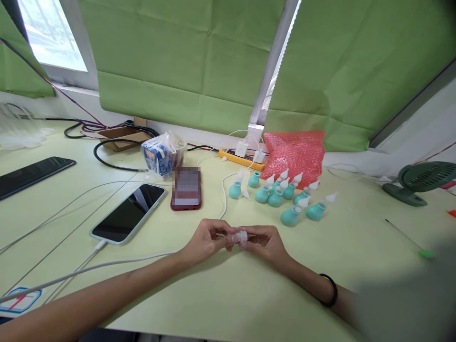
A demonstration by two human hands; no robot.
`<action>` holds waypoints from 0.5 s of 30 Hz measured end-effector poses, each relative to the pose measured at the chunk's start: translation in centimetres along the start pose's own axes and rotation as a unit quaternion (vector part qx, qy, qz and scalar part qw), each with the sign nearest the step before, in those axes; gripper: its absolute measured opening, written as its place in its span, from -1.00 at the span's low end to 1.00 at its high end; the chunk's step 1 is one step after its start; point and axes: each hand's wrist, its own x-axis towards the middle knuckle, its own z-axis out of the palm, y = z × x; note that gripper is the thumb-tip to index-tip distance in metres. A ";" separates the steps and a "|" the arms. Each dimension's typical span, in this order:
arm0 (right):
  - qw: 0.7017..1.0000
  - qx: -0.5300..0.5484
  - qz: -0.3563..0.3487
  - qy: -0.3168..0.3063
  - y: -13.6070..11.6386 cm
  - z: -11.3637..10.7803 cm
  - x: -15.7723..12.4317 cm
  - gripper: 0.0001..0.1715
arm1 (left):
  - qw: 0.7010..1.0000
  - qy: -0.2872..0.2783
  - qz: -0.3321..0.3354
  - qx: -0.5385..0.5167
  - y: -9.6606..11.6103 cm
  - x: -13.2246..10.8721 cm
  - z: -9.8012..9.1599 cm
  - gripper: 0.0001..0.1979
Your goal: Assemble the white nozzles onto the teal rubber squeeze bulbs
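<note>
1. Nearest, both forearms slope inward over the counter [249,299], a black band [335,290] round the right one, and the hands meet in the middle.
2. The left hand [208,241] pinches the left end of a small clear piece [243,235], thumb below and fingers curled over.
3. The right hand [270,242] pinches its right end, fingertips almost against the left hand's. The piece lies directly between them, above the counter, neither hand clearly nearer; its long axis appears to run sideways, from hand to hand, though fingers hide much of it.
4. Beyond, to the right, stand teal bulbs, most with clear tips; the closest bulb [289,217] is nearer the right hand.
5. Farther back, red bubble wrap [294,154] rests behind them.
</note>
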 end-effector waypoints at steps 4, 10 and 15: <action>1.000 -0.004 -0.002 0.005 -0.2 0.0 0.0 -0.66 | 1.000 -0.008 -0.010 -0.028 -0.1 0.1 -0.2 -0.76; 1.000 0.003 0.001 0.001 -0.3 0.1 -0.1 -0.70 | 0.998 -0.022 -0.020 -0.059 0.0 0.0 -0.1 -0.74; 1.000 -0.008 0.017 -0.020 -1.0 0.3 -0.1 -0.72 | 0.999 -0.032 -0.022 -0.033 0.1 0.1 0.1 -0.70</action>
